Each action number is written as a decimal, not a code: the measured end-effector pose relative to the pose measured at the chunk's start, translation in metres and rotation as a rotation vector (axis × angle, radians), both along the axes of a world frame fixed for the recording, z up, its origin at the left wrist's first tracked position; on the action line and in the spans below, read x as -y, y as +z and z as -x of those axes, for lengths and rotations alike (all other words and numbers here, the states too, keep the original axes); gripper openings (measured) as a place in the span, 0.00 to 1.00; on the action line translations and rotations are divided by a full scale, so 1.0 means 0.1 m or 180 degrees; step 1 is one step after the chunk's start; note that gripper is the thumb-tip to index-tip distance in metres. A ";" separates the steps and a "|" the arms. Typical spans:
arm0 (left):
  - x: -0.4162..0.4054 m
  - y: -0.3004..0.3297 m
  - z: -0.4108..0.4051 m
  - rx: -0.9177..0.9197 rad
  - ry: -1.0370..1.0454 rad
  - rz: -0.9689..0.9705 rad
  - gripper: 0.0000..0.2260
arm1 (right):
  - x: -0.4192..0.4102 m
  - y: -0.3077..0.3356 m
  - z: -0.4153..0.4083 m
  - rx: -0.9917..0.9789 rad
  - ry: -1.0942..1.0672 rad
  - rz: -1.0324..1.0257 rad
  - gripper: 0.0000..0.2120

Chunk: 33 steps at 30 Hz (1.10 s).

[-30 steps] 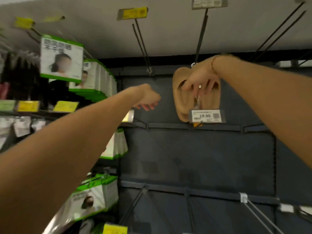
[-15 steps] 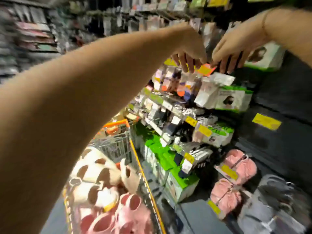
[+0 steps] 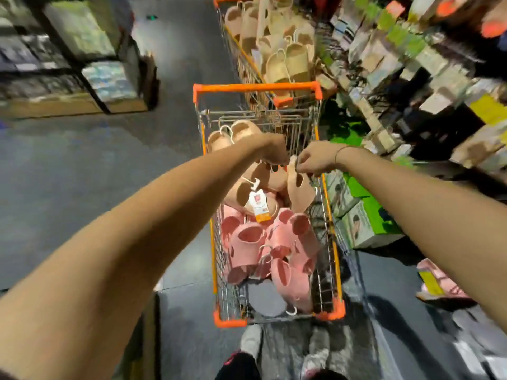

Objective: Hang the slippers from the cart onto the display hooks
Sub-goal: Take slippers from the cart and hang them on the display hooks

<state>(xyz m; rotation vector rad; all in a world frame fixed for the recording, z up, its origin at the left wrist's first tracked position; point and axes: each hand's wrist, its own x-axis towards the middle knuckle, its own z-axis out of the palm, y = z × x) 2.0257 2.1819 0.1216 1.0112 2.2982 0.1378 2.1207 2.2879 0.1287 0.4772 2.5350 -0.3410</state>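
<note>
Closest to you are your own feet in light sneakers (image 3: 251, 342) on the dark grey floor (image 3: 82, 165), right behind the orange-framed wire shopping cart (image 3: 256, 87). Near end of the cart is a heap of pink rubber slippers (image 3: 247, 242), w/ a bare patch of cart bottom showing just in front of them. Past those sit the peach/tan slippers (image 3: 241, 192), one pair w/ a white and orange hang tag (image 3: 258, 205) lying on top. Both your arms reach over the basket about midway. Your right hand (image 3: 315, 160) has its fingertips pinched on the top edge of a tan slipper (image 3: 300, 192), which hangs tilted against the right cart wall. Your left hand (image 3: 275, 150) is curled, knuckles up, right next to the right one, but can't tell if it's actually got hold of anything, fingers are hidden. One more peach pair (image 3: 233, 134) sits at the far end of the basket. Beyond that a 2nd cart (image 3: 227, 0) is stacked w/ beige slippers (image 3: 285, 61). Shelves of boxed goods (image 3: 411, 64) run along the right, all blurry, some green and white boxes (image 3: 362, 223) low down beside the cart.
</note>
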 end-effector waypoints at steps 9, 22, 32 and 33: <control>0.17 -1.31 -0.28 0.0429 0.0286 0.0078 0.06 | 0.01 -1.54 -0.06 0.0101 -0.0529 0.0298 0.20; 0.51 -2.65 -1.29 0.0347 -0.0145 0.0668 0.07 | 0.07 -2.36 -0.78 0.0569 -0.0251 0.0108 0.21; 0.78 -3.18 -1.62 0.1117 0.0641 0.0492 0.16 | 0.14 -2.75 -1.04 0.0435 -0.0158 -0.0347 0.18; 0.76 -3.20 -1.67 0.1203 0.0839 0.0438 0.15 | 0.13 -2.74 -1.05 0.0404 -0.0116 -0.0375 0.17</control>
